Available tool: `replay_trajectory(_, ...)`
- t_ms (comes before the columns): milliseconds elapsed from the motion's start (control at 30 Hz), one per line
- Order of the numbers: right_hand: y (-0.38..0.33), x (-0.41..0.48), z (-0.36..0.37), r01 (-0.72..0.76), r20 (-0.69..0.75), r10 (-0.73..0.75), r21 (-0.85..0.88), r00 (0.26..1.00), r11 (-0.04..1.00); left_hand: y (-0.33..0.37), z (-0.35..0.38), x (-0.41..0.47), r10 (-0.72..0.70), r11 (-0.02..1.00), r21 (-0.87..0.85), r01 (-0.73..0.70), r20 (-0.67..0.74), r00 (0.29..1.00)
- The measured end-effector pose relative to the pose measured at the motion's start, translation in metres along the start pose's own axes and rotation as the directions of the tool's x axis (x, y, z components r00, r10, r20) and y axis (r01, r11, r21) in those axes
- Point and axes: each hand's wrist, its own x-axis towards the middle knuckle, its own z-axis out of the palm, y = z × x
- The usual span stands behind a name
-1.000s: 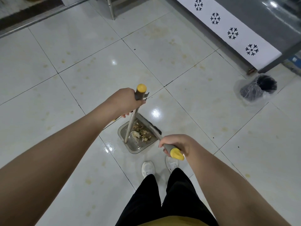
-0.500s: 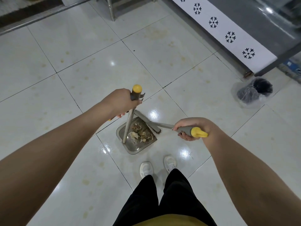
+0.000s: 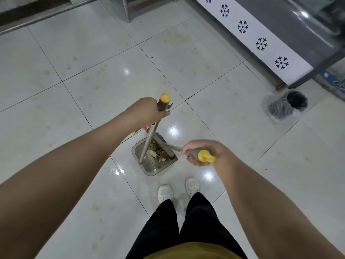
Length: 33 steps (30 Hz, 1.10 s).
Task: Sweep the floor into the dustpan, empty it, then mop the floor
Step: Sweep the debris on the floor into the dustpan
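Left grip clasps your dustpan handle, right grip clasps broom; debris collected; emptying, mopping remain.

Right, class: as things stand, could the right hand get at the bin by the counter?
Probably not. The right hand grips the broom, and the bin stands well off across the floor, seemingly beyond the arm's stretch. Nothing blocks the way, so a step closer and a freed hand should do.

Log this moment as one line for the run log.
phase: sweeping | left hand: grips yellow-capped grey dustpan handle | right hand: grips yellow-capped grey broom handle | grey square dustpan: on white tiled floor, brown debris inside
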Motion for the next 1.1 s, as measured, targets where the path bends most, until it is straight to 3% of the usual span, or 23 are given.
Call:
replay_trajectory(133, -0.013, -0.016, -0.036, -0.082, -0.134, 0.062, -0.15, 0.989, 0.985, 0.001, 0.0, -0.002, -0.008, 1.0, 0.015, 0.008, -0.004, 1.0)
replay_trajectory(333, 0.005, -0.003, -0.024, -0.015, -0.182, 0.007, -0.044, 0.983, 0.999, -0.007, 0.003, -0.001, -0.014, 0.999, 0.042, 0.016, -0.033, 0.999)
replay_trajectory(600, 0.028, 0.021, 0.03, 0.046, -0.014, -0.045, 0.057, 0.999, 0.997, -0.021, 0.007, -0.007, -0.023, 0.999, 0.025, 0.025, -0.065, 0.998)
replay_trajectory(767, 0.017, 0.002, 0.005, -0.033, 0.031, 0.031, 0.047, 0.999, 0.998, -0.031, 0.008, -0.023, -0.023, 0.999, 0.034, 0.027, -0.094, 0.995)
replay_trajectory(900, 0.016, -0.011, -0.016, -0.062, -0.011, 0.062, 0.02, 0.998, 0.998, -0.031, 0.02, -0.036, -0.024, 0.999, 0.036, 0.027, -0.095, 0.995)
replay_trajectory(1100, 0.038, -0.021, -0.015, 0.02, -0.071, -0.024, -0.057, 0.997, 0.998, -0.036, 0.048, -0.067, -0.109, 0.991, -0.093, 0.097, -0.129, 0.986)
